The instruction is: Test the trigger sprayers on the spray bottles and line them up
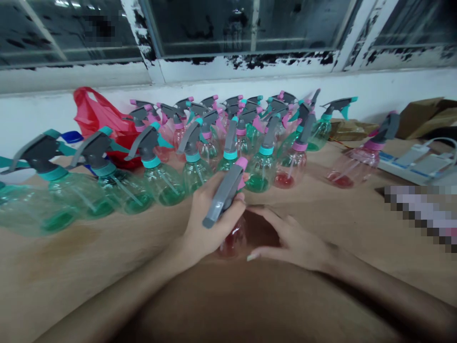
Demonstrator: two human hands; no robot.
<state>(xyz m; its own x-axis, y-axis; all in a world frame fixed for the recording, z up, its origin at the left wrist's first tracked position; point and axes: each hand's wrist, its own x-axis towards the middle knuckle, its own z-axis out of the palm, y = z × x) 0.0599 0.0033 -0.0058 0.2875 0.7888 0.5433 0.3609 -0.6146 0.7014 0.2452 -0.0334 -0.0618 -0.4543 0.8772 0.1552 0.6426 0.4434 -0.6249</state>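
The left hand [209, 214] is wrapped around the neck of a spray bottle [232, 242] that seems to stand upright on the table [117, 247]. The bottle has a little red liquid low down inside. Its gray spray top [222, 195] has a pink tip and is already on, so this bottle looks put together. I cannot tell if the top is tight. The right hand [302, 240] is open, with its thumb and fingers spread just beside the bottle. I cannot tell if a fingertip touches it.

Just past the hands is a row of see-through bottles. The green bottle [162, 183] and its neighbors have blue-green collars and a bit of green liquid. The pink bottle [291, 166] has some red liquid at the bottom. All of these have their tops on. Off to the right, another pink bottle [352, 166] stands apart, also topped, with a little red in it.

Farther back, many more tops stick up close together, pink and blue-green. What those bottles hold is hard to see. A red bag [96, 114] sits behind the green ones, under the window [246, 28].
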